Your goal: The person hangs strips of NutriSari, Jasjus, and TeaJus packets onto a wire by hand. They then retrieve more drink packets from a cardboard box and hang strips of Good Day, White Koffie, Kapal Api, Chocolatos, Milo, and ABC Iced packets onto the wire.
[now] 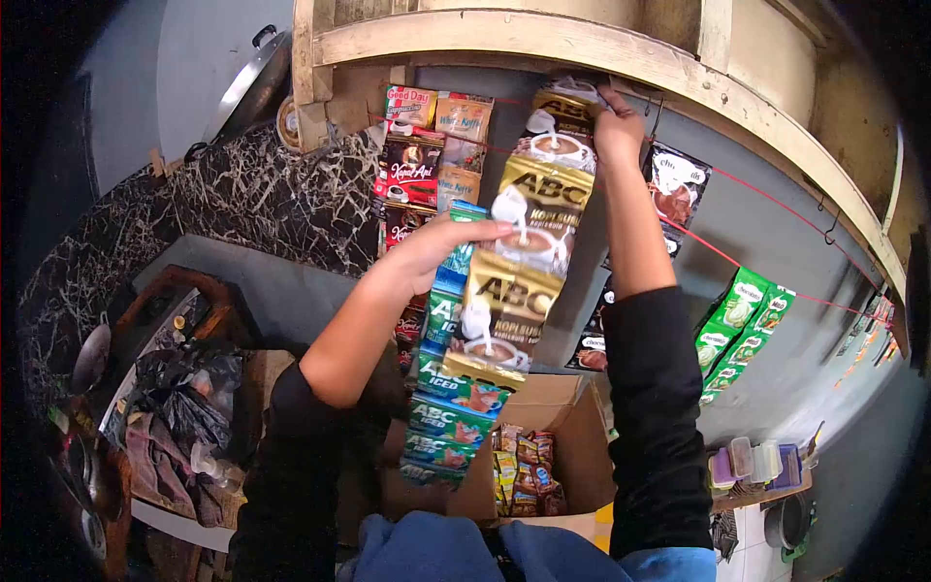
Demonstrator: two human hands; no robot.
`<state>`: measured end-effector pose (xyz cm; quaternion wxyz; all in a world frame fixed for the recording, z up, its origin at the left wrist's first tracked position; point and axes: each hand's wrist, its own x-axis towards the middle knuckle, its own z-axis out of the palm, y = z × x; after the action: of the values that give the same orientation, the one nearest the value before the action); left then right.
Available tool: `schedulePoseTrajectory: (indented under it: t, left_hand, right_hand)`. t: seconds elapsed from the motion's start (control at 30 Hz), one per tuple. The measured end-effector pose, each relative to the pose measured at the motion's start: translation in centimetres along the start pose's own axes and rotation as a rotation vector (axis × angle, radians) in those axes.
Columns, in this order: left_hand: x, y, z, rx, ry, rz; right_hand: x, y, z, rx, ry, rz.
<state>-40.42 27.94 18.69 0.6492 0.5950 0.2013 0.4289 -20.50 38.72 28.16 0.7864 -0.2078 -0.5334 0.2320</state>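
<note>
A strip of gold and brown ABC coffee sachets (529, 238) hangs in front of me, slanting down to the left. At its top end, just beneath the wooden shelf edge, my right hand (619, 131) is closed on the uppermost sachet, its fingertips partly hidden. My left hand (427, 254) grips the strip's left side around the middle, with the thumb across the front and the fingers behind. Partly behind the gold strip and below my left hand, a strip of green and blue ABC Iced sachets (446, 422) hangs down.
Red Kapal Api sachets (411, 170) and White Koffie sachets (464, 121) hang at left. Right are black chocolate sachets (679, 184) and green sachets (742, 325) along a red string (737, 264). Below stands a cardboard box (572, 412) holding small packets. A wooden shelf (543, 44) runs overhead.
</note>
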Motion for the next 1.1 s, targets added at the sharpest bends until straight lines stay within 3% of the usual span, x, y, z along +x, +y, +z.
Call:
schedulePoseTrajectory:
  t: [0.07,0.1,0.17,0.27,0.37,0.4,0.53,0.63,0.7,0.73,0.83,0.87,0.97,1.03,1.07,1.1]
  left_hand:
    - [0.5,0.2,-0.4,-0.047,-0.002,0.008]
    - [0.8,0.5,-0.6,-0.043,0.010,0.001]
    - [1.6,1.3,-0.4,-0.139,-0.031,0.043]
    - [2.1,2.5,0.1,-0.137,0.012,0.152]
    - [1.6,2.9,0.5,-0.170,0.065,0.191]
    - [1.1,2.9,0.6,-0.183,0.042,0.195]
    - [0.7,2.9,1.3,-0.141,0.086,0.246]
    - [2.4,2.5,1.2,-0.157,0.154,0.261]
    - [2.8,2.0,1.6,-0.014,0.240,0.318]
    - [3.2,1.7,1.8,0.033,0.259,0.333]
    - [3.7,0.6,2.1,0.056,0.300,0.387]
    - [3.9,0.2,2.1,0.079,0.333,0.449]
    - [4.0,-0.2,2.1,0.006,0.392,0.392]
    - [4.0,-0.1,2.2,-0.019,0.407,0.386]
    - [4.1,0.0,2.3,-0.044,0.418,0.375]
    - [4.1,0.0,2.3,-0.045,0.413,0.373]
  right_hand:
    - [2.9,1.5,-1.1,-0.441,0.199,-0.062]
    - [7.1,4.7,-2.8,-0.611,0.148,-0.007]
    - [3.0,-4.3,-0.9,-0.734,-0.106,0.434]
    - [4.7,-3.6,-1.5,-0.576,-0.235,0.371]
    - [3.8,-5.3,-2.1,-0.709,-0.266,0.399]
    - [6.4,-2.3,-3.3,-0.630,-0.322,0.447]
    - [4.7,-3.0,-3.2,-0.477,-0.191,0.399]
    - [3.0,-4.0,-3.1,-0.559,-0.145,0.255]
    - [2.0,-4.3,-3.3,-1.170,-0.239,-0.196]
    - [0.1,-5.4,-2.6,-1.146,-0.137,-0.169]
    - [-4.3,-5.1,-2.8,-0.968,0.095,-0.518]
    - [-5.4,-4.6,-3.2,-0.962,0.090,-0.520]
    - [-6.8,-3.0,-4.8,-0.932,0.242,-0.596]
    - [-6.8,-3.2,-5.4,-0.982,0.085,0.061]
    - [-6.6,-4.0,-5.3,-0.685,-0.144,0.269]
    - [-6.2,-3.9,-5.1,-0.688,-0.139,0.269]
